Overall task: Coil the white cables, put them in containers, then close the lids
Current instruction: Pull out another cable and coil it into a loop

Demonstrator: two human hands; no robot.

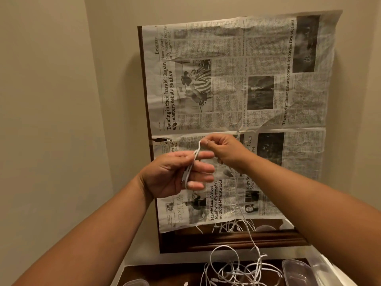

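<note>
My left hand [177, 172] is raised, palm toward me, fingers spread, with a white cable [190, 164] looped over them. My right hand [222, 150] pinches the same cable just above the left fingers. From the hands the cable hangs down to a tangled pile of white cables [237, 271] on the dark table below. A clear plastic container [299, 272] stands at the lower right, and the edge of another clear container [134, 282] shows at the bottom left.
A framed mirror covered with newspaper [237, 100] leans against the beige wall behind the table. Its dark wooden frame [226, 242] reflects part of the cable pile. A white box edge [321, 263] lies at the far right.
</note>
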